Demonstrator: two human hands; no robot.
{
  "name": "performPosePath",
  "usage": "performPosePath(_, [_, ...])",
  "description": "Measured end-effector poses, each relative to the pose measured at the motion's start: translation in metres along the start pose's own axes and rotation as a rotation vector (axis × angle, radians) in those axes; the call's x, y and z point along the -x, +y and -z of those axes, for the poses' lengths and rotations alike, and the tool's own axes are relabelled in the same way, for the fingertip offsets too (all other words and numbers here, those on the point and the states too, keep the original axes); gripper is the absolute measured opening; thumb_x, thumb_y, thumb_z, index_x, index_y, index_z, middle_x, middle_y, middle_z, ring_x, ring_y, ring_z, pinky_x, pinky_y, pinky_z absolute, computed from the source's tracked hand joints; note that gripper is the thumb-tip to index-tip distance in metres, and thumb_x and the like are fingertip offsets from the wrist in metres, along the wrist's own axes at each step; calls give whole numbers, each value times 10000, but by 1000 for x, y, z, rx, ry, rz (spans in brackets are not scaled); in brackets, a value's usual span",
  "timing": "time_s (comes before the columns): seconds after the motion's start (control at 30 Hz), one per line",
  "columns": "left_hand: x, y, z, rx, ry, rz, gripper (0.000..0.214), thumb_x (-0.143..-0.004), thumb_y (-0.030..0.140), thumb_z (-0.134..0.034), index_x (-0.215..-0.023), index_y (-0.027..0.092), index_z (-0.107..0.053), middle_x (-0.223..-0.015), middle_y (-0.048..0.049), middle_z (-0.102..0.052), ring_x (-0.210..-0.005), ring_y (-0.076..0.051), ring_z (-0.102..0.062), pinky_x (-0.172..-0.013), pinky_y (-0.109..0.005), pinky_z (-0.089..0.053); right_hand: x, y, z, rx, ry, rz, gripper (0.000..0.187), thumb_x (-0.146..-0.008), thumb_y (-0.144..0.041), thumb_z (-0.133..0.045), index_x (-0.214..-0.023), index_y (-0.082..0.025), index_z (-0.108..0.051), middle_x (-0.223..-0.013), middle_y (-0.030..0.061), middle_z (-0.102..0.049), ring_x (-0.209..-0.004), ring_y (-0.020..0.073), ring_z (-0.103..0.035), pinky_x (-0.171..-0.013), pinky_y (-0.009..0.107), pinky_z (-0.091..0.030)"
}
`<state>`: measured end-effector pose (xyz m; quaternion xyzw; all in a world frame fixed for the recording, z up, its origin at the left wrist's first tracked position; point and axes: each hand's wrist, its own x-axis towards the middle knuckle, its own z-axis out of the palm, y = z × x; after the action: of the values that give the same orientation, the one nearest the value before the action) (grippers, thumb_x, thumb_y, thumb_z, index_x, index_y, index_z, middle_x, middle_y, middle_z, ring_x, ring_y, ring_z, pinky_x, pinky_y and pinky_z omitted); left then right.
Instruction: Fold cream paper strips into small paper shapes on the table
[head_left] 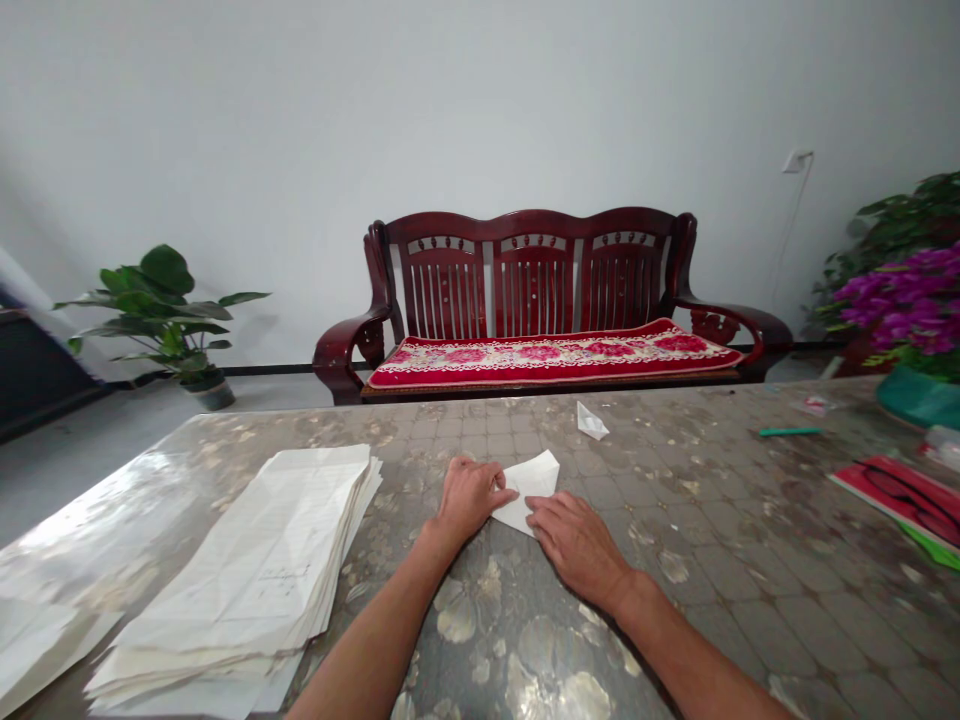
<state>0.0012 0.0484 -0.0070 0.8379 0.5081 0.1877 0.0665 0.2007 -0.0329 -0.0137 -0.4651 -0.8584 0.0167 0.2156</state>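
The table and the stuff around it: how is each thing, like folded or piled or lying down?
White paper: folded, touched by left hand and right hand
Small paper shape: folded, lying apart
Paper stack: piled, edges uneven
Green stick: lying flat
Glasses: on the red booklet; can't tell if folded
Purple flowers: open
Leafy plant: potted, upright
Red cover: spread along the bench

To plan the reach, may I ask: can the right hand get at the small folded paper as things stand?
Probably yes: the small folded paper lies beyond the right hand, and nothing stands between them, though this hand is touching the larger folded sheet.
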Motion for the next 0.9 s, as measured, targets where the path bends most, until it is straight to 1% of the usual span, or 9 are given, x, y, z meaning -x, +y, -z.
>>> performPosePath(0.13, [0,-5,1,-17,10,14,191,-822,403,-679,-848,214,-670,-675,15,-685,-707,-172,-625,-922,-370,-323,-4,-2,2,35,-44,-4,155,-953,-207,-499,-1001,-226,-646,-1145,51,-678,-984,234,-539,-826,373,-410])
performPosePath(0.27, [-2,-17,9,-18,12,57,143,-845,360,-638,-860,225,-680,-725,11,-705,-753,-171,-628,-984,-374,-315,-7,-4,3,55,-42,-22,190,-942,-177,-496,-1054,-226,-642,-1071,57,-689,-959,239,-537,-791,362,-399])
performPosePath(0.37, [-1,-29,14,53,17,139,172,-891,323,-551,-891,220,-689,-804,-7,-724,-793,-171,-635,-903,-318,-390,-7,-4,2,72,-40,-17,203,-938,-169,-489,-1055,-227,-645,-1039,56,-691,-945,239,-537,-781,360,-389])
performPosePath(0.43, [2,-36,16,131,66,196,201,-911,286,-500,-916,215,-687,-880,-19,-730,-839,-170,-643,-833,-280,-429,-7,-3,1,85,-39,-11,203,-936,-168,-488,-1046,-231,-646,-1036,55,-691,-944,239,-537,-782,360,-385])
performPosePath(0.5, [8,-41,15,190,151,228,201,-906,254,-490,-932,213,-685,-947,-29,-724,-893,-175,-643,-828,-270,-450,-7,-2,0,91,-39,-12,202,-937,-167,-485,-1042,-234,-644,-1040,54,-691,-948,241,-538,-784,361,-384])
performPosePath(0.6, [20,-41,14,228,220,189,182,-883,228,-514,-919,216,-691,-953,-35,-709,-941,-188,-634,-871,-285,-465,-6,-2,-1,91,-43,-13,204,-945,-169,-476,-1046,-232,-641,-1061,52,-690,-959,245,-538,-791,368,-390])
performPosePath(0.67, [25,-38,14,238,203,126,184,-875,222,-530,-956,224,-695,-980,-37,-703,-995,-197,-622,-915,-302,-460,-5,-2,-1,90,-43,-6,207,-942,-160,-477,-1056,-225,-636,-1091,53,-685,-974,246,-536,-808,372,-395])
performPosePath(0.77, [27,-34,17,241,130,39,280,-876,248,-563,-1139,233,-657,-1115,-51,-685,-1096,-217,-588,-988,-340,-429,-4,-2,-2,79,-27,7,209,-939,-140,-473,-1058,-214,-628,-1144,55,-671,-1001,244,-534,-847,379,-401])
performPosePath(0.9, [23,-33,23,233,-60,-102,548,-773,315,-724,-1288,212,-571,-1176,-63,-675,-1133,-255,-571,-1020,-372,-399,-2,-2,-4,55,3,11,181,-949,-148,-461,-996,-212,-624,-1153,64,-664,-1015,241,-543,-874,385,-408])
